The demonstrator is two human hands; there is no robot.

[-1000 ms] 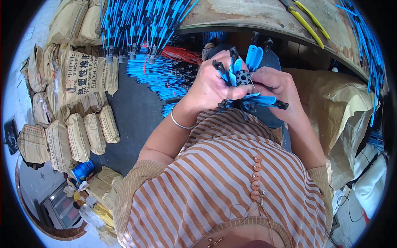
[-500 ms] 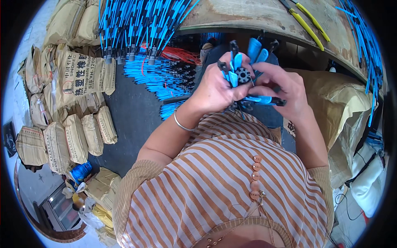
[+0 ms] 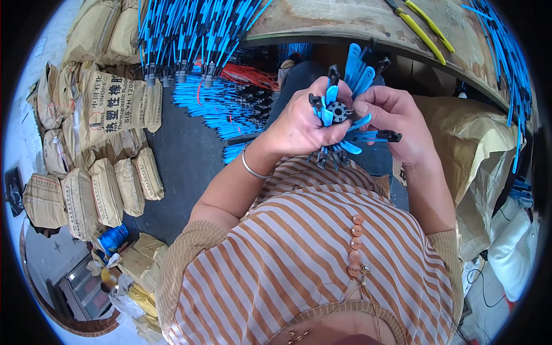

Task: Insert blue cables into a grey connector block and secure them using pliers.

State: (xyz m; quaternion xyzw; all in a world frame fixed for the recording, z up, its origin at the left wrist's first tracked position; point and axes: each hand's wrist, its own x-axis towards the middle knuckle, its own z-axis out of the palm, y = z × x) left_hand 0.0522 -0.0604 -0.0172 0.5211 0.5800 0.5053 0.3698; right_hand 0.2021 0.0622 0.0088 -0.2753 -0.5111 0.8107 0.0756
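Note:
My left hand [image 3: 307,123] is wrapped round what looks like an umbrella frame, with its round black slotted hub [image 3: 338,112] facing up. Blue ribs [image 3: 355,68] with black tips fan out from the hub on all sides. My right hand [image 3: 391,118] is at the hub's right edge, thumb and index finger pinched together. A thin, shiny bit of wire [image 3: 350,111] shows at those fingertips; most of it is hidden. Below the right fingers, several ribs [image 3: 368,136] point to the right.
Bundled blue ribs [image 3: 190,34] lie on the wooden table [image 3: 322,20], with more bundles [image 3: 213,103] lower down. Yellow-handled pliers [image 3: 425,31] rest near the table's edge. Brown paper sacks [image 3: 98,190] are stacked at left, and a large open paper sack [image 3: 460,144] stands at right.
The right fingers have closed from a spread posture into a pinch beside the hub. The frame has turned slightly in my left hand, and some ribs have shifted.

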